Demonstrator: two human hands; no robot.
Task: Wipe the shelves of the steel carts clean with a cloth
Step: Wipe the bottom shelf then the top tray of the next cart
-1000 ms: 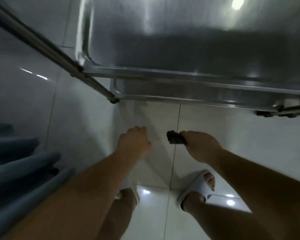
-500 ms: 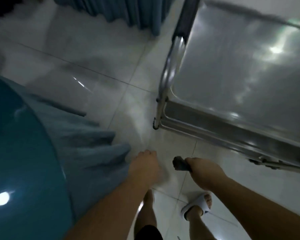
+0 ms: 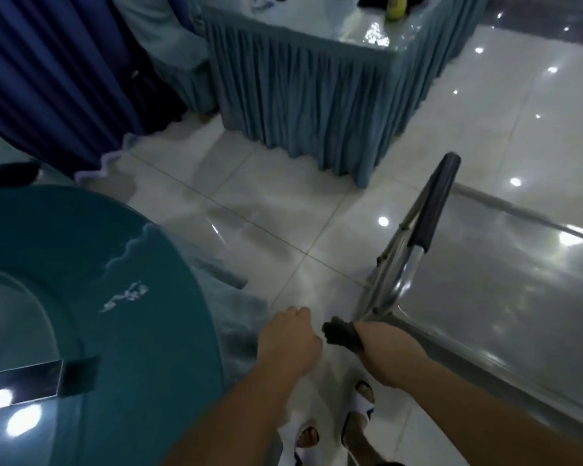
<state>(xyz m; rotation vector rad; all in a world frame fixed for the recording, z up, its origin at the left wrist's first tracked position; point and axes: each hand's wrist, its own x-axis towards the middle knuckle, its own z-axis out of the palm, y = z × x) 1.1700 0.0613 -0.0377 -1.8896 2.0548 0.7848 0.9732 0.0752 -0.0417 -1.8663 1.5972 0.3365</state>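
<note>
Dark cloth (image 3: 341, 335) gripped in right hand (image 3: 386, 351) fingers; left hand (image 3: 288, 343) fingers curled, holding nothing.

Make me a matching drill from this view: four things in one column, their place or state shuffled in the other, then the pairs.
1. dark cloth
2. left hand
3. steel cart
4. round teal table

A. at the left of the view
B. gripped in the right hand
C. at the right, with a black-sleeved handle
D. fingers curled, holding nothing

Pairs: 1-B, 2-D, 3-C, 4-A
</note>
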